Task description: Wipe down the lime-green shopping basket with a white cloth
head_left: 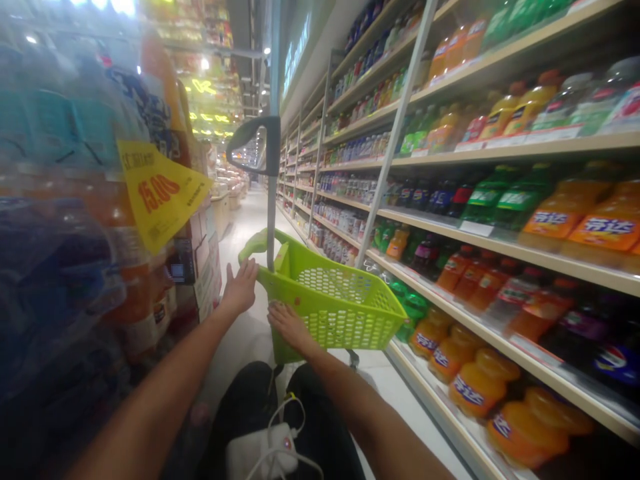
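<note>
A lime-green wheeled shopping basket (345,313) with perforated sides stands in front of my knees, turned toward the shelves. Its grey pull handle (273,150) is extended upward. At the basket's near-left rim is my left hand (241,288), thumb apart and fingers stretched against the edge. Lower down, my right hand (290,325) lies against the near side wall with its fingers extended. Neither hand is wrapped around anything I can see. What I can see of the basket's inside shows only its perforated wall.
Shelves of bottled drinks (505,193) line the right side, with large orange soda bottles (473,387) at the bottom. Stacked bottles (65,220) and a yellow price sign (163,193) rise close on the left. A white device with cables (263,450) is at my lap. The aisle floor (250,213) runs ahead.
</note>
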`<state>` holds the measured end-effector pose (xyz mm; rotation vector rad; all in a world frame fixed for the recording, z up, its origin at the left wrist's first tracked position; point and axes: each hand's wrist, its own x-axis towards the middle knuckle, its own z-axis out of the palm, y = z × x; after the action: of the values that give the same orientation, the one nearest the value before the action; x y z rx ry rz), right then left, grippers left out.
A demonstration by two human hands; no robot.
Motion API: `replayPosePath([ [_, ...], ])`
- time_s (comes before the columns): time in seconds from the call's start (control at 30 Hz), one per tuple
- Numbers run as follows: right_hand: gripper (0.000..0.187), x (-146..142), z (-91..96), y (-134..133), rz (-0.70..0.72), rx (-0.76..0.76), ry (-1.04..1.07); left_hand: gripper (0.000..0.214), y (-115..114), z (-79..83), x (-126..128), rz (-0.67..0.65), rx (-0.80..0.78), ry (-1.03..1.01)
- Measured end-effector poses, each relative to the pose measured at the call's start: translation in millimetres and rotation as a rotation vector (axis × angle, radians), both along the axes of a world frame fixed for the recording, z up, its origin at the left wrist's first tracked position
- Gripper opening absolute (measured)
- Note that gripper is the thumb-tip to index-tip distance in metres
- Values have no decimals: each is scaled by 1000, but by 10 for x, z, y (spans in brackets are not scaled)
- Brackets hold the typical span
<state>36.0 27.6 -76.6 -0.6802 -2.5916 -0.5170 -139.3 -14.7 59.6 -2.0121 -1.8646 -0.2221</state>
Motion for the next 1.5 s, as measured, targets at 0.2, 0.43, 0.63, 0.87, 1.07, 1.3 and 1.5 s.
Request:
replayPosePath([
  [0.2,33,-39,182,-59,21,-3,108,75,22,-54,-2,20,24,-13],
  [0.43,33,-117,524,108,-39,53,209,71,-68,-259,77,-31,84,38],
  [0.63,26,9,-336,-34,-45,-72,19,71,-162,-589,86,-63,9,77],
  [0.87,35,48,141,8,-57,-1,253,73,-141,-745,156,-67,-18,66],
  [1.07,34,42,245,166,-70,17,280,71,-108,-728,237,-65,6,53],
  [1.3,31,151,-123,114,-83,-40,232,70,-76,-783,232,-57,-38,66],
  [1.5,39,138,504,327,-158,42,484,70,-6,-743,368,-70,-30,69],
])
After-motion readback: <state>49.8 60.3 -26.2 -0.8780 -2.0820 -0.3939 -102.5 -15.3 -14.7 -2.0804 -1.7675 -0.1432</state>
